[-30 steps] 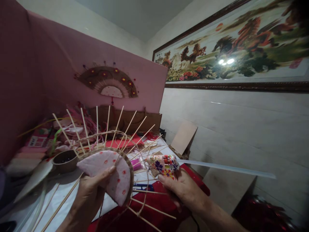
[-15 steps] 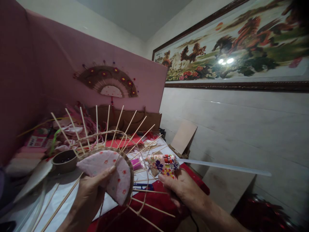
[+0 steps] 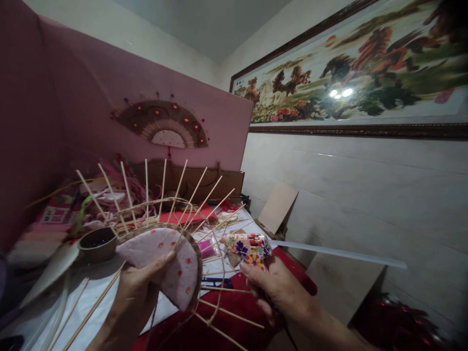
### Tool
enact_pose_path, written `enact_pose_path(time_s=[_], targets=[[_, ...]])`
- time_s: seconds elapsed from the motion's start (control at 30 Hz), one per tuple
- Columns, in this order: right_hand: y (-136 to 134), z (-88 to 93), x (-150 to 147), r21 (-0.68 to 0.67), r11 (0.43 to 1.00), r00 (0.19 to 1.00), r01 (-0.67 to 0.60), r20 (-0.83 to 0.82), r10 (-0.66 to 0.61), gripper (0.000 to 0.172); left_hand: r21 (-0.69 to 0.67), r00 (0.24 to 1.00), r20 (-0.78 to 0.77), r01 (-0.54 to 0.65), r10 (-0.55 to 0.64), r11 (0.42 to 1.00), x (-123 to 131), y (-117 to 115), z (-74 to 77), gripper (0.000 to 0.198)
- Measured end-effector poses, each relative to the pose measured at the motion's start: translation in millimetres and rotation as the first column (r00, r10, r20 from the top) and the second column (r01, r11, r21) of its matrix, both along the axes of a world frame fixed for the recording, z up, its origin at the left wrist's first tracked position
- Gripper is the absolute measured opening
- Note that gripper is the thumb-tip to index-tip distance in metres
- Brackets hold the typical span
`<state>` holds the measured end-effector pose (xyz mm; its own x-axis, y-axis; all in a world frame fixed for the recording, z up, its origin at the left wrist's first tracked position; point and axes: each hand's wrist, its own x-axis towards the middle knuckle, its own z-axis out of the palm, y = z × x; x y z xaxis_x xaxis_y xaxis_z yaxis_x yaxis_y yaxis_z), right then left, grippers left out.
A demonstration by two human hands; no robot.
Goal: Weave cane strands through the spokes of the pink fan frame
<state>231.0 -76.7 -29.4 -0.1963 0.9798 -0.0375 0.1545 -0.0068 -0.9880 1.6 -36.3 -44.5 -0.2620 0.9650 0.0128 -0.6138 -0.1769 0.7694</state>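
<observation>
My left hand (image 3: 146, 275) grips a half-round fan (image 3: 166, 248) by its flower-print cloth base, thumb on the front face. Thin wooden sticks (image 3: 182, 187) spread outward from its curved edge. Twine (image 3: 153, 201) is woven among the sticks close to the cloth, and a looser strand loops farther out. My right hand (image 3: 272, 282) is wrapped around a flower-patterned hot glue gun (image 3: 248, 247), its tip pointing left toward the fan's right-hand sticks. A long clear glue stick (image 3: 340, 253) sticks out of the gun's back. Whether the tip touches the fan I cannot tell.
A finished fan (image 3: 161, 122) hangs on the pink board (image 3: 84, 92). On the table are a roll of brown tape (image 3: 98, 243), a red paper sheet (image 3: 190, 213), a blue-handled tool (image 3: 217, 282), and heaped pink materials (image 3: 109, 190). A framed horse picture (image 3: 347, 73) hangs at right.
Both hands and the fan stay almost still. The glue stick's far end has shifted slightly left, and the fingers of my right hand have moved a little below the gun.
</observation>
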Motion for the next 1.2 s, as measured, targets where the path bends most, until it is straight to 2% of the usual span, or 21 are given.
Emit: enact_pose_path(time_s=[0.3, 0.67, 0.93, 1.2], targets=[[-2.7, 6.4, -2.1, -0.005, 1.000, 1.000, -0.002, -0.012, 0.002, 0.041, 0.004, 1.000, -0.001, -0.004, 0.004, 1.000, -1.2, 2.1, -2.0, 0.040], [-4.2, 10.1, -5.7, -0.011, 1.000, 1.000, 0.005, 0.029, -0.005, 0.045, 0.012, 0.999, 0.025, -0.027, 0.026, 1.000, -0.2, 2.0, -1.3, 0.046], [-3.1, 3.4, -3.0, -0.004, 1.000, 1.000, -0.002, 0.014, 0.002, 0.046, 0.009, 1.000, 0.019, -0.011, 0.011, 1.000, 0.1, 1.8, 0.2, 0.044], [-5.2, 8.8, -6.2, 0.016, 1.000, 1.000, 0.003, 0.025, -0.003, 0.043, 0.022, 1.000, 0.014, -0.015, 0.015, 1.000, -0.8, 2.4, 0.3, 0.042]])
